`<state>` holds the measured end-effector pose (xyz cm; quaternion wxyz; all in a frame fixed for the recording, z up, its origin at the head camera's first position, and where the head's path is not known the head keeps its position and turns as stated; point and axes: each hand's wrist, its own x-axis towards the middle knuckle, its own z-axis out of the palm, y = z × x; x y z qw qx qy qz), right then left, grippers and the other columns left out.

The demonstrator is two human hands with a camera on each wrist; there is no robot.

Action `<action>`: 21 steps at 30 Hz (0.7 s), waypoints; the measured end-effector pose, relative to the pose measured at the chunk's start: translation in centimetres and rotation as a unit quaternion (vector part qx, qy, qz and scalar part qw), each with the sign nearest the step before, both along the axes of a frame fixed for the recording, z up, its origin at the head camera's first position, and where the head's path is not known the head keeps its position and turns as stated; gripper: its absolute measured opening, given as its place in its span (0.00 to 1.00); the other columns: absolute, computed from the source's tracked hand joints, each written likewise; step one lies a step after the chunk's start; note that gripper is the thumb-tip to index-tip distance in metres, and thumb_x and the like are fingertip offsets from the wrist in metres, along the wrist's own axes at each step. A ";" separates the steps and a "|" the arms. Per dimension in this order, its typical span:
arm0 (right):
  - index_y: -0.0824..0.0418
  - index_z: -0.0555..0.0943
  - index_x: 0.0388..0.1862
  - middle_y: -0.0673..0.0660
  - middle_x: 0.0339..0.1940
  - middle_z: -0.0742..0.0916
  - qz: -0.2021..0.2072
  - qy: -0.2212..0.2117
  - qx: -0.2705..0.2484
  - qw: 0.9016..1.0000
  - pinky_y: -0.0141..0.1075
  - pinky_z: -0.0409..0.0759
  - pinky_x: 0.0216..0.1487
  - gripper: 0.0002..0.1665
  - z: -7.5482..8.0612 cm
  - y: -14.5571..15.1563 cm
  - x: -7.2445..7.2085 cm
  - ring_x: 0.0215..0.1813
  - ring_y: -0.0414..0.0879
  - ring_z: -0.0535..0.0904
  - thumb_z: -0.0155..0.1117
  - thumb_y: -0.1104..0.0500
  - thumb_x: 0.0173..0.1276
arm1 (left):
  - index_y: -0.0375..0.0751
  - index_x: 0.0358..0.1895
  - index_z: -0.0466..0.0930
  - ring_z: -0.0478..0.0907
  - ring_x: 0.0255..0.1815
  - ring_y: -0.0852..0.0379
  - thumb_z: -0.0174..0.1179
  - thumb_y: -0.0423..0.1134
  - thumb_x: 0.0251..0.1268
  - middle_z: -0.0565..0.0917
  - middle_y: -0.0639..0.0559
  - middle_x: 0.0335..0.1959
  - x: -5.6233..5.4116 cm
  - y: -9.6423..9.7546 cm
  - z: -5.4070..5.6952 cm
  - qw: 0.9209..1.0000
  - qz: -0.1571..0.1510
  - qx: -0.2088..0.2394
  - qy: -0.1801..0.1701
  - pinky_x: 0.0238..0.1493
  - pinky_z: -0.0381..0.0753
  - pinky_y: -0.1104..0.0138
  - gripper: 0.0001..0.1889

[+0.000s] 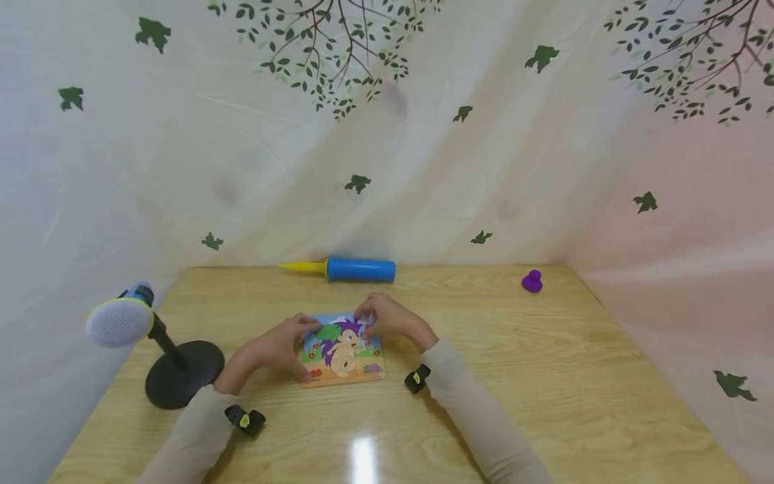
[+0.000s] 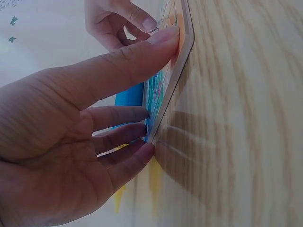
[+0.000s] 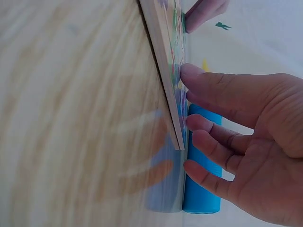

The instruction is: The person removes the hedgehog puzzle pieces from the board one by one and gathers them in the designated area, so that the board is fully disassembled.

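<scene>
A flat wooden jigsaw puzzle [image 1: 357, 371] with a purple-haired hedgehog picture lies on the wooden table in the head view. My left hand [image 1: 279, 348] spans its left side, thumb at the near corner and fingers at the far edge. In the left wrist view, that thumb [image 2: 163, 40] lies over the board's face. My right hand [image 1: 392, 316] is at the far right corner, where thumb and forefinger pinch a small pale-blue puzzle piece [image 1: 366, 320] against the picture. From the right wrist view, its other fingers [image 3: 208, 177] are loosely bent beyond the board's edge.
A blue hand pump [image 1: 361, 269] with a yellow nozzle lies behind the puzzle along the table's back edge. At the left stands a round mesh-faced device [image 1: 121, 323] on a black base [image 1: 184, 376]. Far right sits a small purple knobbed object [image 1: 532, 281].
</scene>
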<state>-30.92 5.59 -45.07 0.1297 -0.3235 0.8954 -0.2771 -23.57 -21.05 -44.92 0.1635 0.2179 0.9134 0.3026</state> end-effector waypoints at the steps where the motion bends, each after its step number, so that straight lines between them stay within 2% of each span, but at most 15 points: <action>1: 0.63 0.87 0.54 0.58 0.44 0.84 0.001 -0.001 -0.001 1.000 0.35 0.76 0.47 0.23 0.0 0.0 0.0 0.47 0.51 0.76 0.79 0.63 0.58 | 0.35 0.74 0.67 0.64 0.72 0.34 0.83 0.43 0.45 0.67 0.36 0.71 0.1 0.0 0.0 1.000 -0.001 0.001 -0.001 0.73 0.66 0.37 0.50; 4: 0.64 0.87 0.54 0.60 0.43 0.84 0.003 -0.006 -0.004 1.000 0.36 0.75 0.46 0.23 0.0 -0.1 0.2 0.47 0.53 0.76 0.79 0.64 0.58 | 0.34 0.74 0.67 0.64 0.72 0.34 0.83 0.43 0.45 0.66 0.36 0.71 0.2 0.0 -0.1 1.000 -0.004 0.001 -0.004 0.73 0.66 0.36 0.51; 13: 0.62 0.86 0.56 0.58 0.44 0.83 0.007 -0.006 0.001 1.000 0.35 0.76 0.46 0.25 -0.2 -0.5 0.2 0.47 0.50 0.76 0.78 0.63 0.59 | 0.35 0.75 0.66 0.64 0.72 0.34 0.82 0.44 0.46 0.66 0.36 0.71 0.4 -0.3 -0.2 1.000 0.005 -0.008 -0.004 0.73 0.65 0.36 0.51; 21: 0.63 0.85 0.57 0.58 0.45 0.83 -0.003 -0.001 0.011 1.000 0.37 0.79 0.50 0.26 0.0 -0.3 0.0 0.49 0.49 0.76 0.78 0.64 0.59 | 0.36 0.76 0.65 0.62 0.73 0.34 0.81 0.46 0.48 0.65 0.35 0.73 -0.1 -0.1 -0.1 1.000 -0.001 -0.013 -0.001 0.73 0.65 0.37 0.51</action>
